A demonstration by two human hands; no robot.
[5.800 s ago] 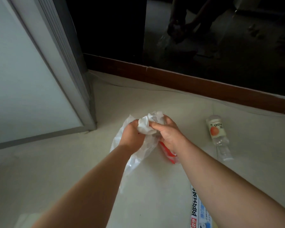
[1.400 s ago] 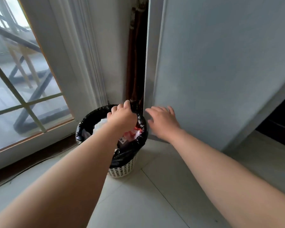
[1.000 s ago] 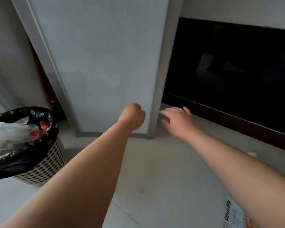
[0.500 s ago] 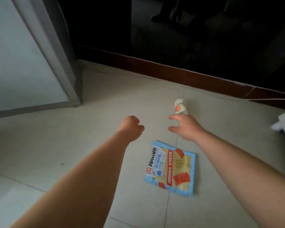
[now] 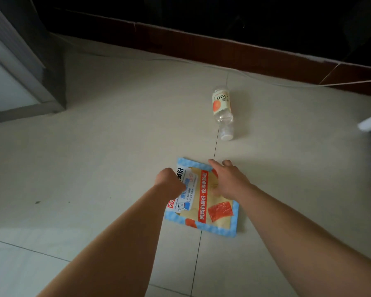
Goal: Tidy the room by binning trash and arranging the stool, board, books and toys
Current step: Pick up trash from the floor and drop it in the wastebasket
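Above the flat snack packet [image 5: 214, 211] the right hand [image 5: 229, 183] spreads a wide grip, the left hand [image 5: 169, 181] curls empty; fingertips may skid off it.

A flat snack pouch [image 5: 210, 213], blue-bordered with a red strip of printed text, is laid face up on the tiled floor [image 5: 107, 146], across a tile joint. A clear, orange-labelled plastic bottle [image 5: 221, 106] is laid on its side nearer the floor's far edge.
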